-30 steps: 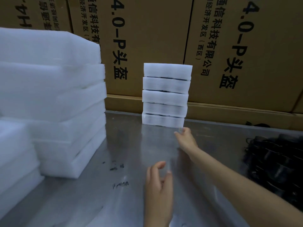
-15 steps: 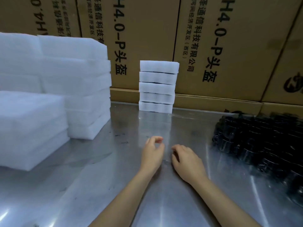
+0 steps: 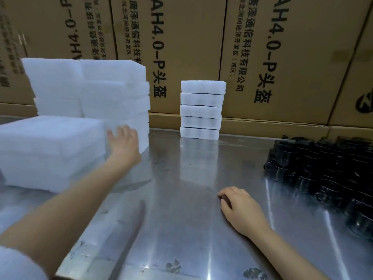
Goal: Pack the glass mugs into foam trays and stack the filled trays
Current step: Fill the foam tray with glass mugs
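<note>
The left hand [image 3: 124,142] reaches to the left side of the bench [image 3: 181,199], its fingers [image 3: 110,132] straight and released, at the right edge of the near pile of empty foam trays [image 3: 50,150]; whether they touch the foam cannot be told, as the hand is blurred. A taller pile of foam trays [image 3: 96,89] stands just behind that near pile.

The right hand [image 3: 240,209] rests on the bare metal at near centre-right, fingers loosely curled, grasping nothing.

At the far centre of the bench, a stack of filled trays [image 3: 201,109], five high, stands upright and close to the cardboard cartons [image 3: 201,47] that line the far side. Dark edges show between its layers.

The glass mugs [image 3: 323,170], dark in appearance, are massed in rows on the right side of the bench, well apart from both hands. Individual mugs are hard to distinguish.

The cartons carry black printed lettering.
</note>
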`<state>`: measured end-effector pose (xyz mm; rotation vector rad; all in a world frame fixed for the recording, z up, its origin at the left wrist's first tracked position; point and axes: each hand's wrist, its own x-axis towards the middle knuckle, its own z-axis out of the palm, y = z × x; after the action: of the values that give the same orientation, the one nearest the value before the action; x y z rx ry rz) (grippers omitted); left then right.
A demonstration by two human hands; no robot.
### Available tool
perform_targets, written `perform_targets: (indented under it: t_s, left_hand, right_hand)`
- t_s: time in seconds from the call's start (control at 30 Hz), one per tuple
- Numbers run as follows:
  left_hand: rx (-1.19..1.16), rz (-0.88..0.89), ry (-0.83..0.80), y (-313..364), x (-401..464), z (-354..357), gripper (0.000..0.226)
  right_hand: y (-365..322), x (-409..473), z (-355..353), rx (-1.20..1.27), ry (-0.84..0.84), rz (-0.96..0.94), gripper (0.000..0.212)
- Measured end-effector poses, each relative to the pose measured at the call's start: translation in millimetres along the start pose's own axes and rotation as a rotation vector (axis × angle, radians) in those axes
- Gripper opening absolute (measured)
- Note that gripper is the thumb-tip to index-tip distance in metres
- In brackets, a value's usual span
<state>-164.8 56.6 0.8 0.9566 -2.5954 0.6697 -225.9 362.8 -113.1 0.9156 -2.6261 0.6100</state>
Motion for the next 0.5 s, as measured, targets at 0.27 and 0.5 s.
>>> perform_targets:
  t_s: [0.27, 0.5]
  left_hand:
    - [0.232, -0.232, -0.174, -54, 18, -4, 0.053]
    - [0.066, -0.147, -0.034, -60, 6, -40, 0.047]
  right_hand:
    - [1, 1, -2, 0.024, -0.018, 0.013, 0.021]
    - [2, 0, -3, 0.072, -0.039, 0.011, 0.023]
